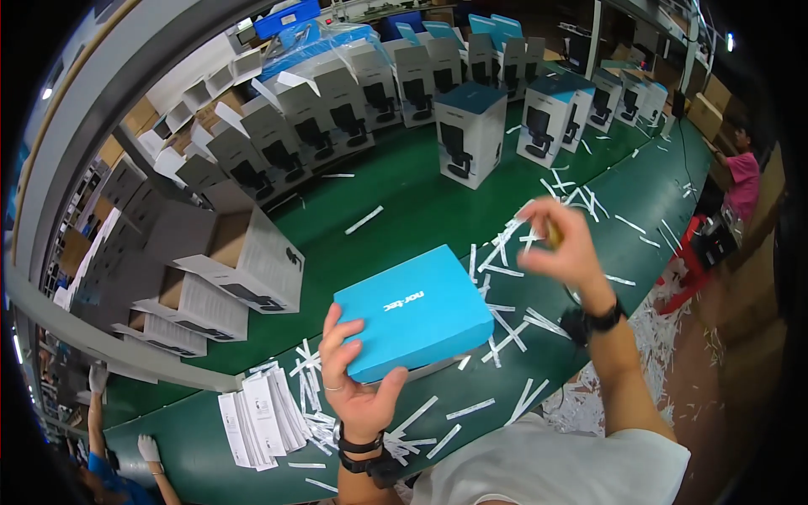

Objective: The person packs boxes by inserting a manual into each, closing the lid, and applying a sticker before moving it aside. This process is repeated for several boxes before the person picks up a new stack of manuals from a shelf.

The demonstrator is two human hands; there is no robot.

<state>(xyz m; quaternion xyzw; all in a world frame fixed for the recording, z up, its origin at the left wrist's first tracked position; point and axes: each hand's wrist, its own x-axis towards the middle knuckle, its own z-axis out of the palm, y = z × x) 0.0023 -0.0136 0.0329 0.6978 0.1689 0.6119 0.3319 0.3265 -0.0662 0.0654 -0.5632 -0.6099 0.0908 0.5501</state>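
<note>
A box with a bright blue top (412,316) lies tilted in front of me, above the green table. My left hand (362,387) grips its near left corner, thumb along the near edge and fingers along the left side. To the right of the box, my right hand (564,248) is raised over the table with its fingers curled. Something small and yellowish shows between those fingers, too small to name. Loose white paper strips (505,332) lie scattered beside and below the box.
A stack of white leaflets (265,417) lies at the near left. Open white cartons (252,261) stand at the left, with a row of cartons (370,84) behind. Closed cartons (471,135) stand farther back. Co-workers' gloved hands (149,449) are at lower left; a person in pink (742,185) is at right.
</note>
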